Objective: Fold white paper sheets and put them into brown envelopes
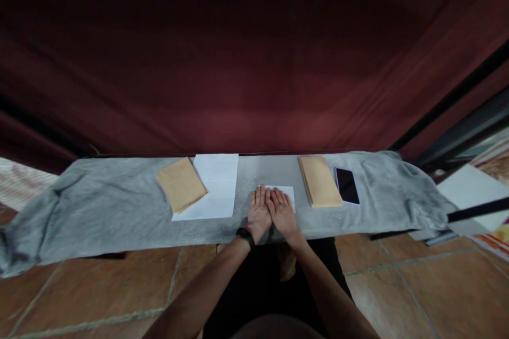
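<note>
A small folded-looking white sheet of paper (288, 191) lies on the grey cloth in front of me, mostly covered by my hands. My left hand (260, 212) rests flat on its left part, fingers stretched forward, a black band on the wrist. Beside it, touching at the fingers, my right hand (281, 213) lies palm down on the same paper. To the right is a stack of brown envelopes (321, 181). On the left, more brown envelopes (182, 184) partly cover larger white sheets of paper (218, 185).
A grey cloth (103, 206) covers the long narrow table. A smartphone (347, 186) with a dark screen lies right of the envelope stack. A dark red curtain-like surface (246, 90) rises behind the table. Tiled floor (397, 286) shows below.
</note>
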A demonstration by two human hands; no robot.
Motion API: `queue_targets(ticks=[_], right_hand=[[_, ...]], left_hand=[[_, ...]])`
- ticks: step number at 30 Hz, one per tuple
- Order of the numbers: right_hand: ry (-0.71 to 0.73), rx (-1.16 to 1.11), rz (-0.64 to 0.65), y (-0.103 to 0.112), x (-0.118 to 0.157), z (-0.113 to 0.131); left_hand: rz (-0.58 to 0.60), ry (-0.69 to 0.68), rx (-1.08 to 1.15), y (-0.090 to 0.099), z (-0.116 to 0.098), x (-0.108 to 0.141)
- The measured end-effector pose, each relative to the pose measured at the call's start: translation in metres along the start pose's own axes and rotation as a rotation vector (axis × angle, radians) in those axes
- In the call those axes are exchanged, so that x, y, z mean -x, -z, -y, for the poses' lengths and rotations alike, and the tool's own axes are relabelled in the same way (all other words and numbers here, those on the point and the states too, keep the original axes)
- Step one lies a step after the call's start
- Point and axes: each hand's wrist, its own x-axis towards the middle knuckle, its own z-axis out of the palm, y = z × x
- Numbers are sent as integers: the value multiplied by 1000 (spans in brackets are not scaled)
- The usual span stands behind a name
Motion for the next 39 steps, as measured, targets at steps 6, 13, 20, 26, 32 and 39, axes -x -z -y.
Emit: queue_targets(ticks=[6, 13, 20, 26, 32, 39], right_hand=[[-28, 74, 4, -5, 0, -9], [-89, 102, -54, -6, 0, -18], [-102, 168, -82, -4, 3, -30], [-141, 256, -106, -4, 10, -34], [-152, 269, -140, -3, 18, -38], [-177, 287, -176, 2, 29, -40]], left_hand=[[28, -51, -30, -3, -2, -2], [23, -44, -67, -2, -4, -2], [35, -44, -90, 1, -5, -3], [18, 1, -114, 4, -4, -1], [-27, 75, -103, 7, -4, 2], [-42, 123, -119, 11, 6, 7]])
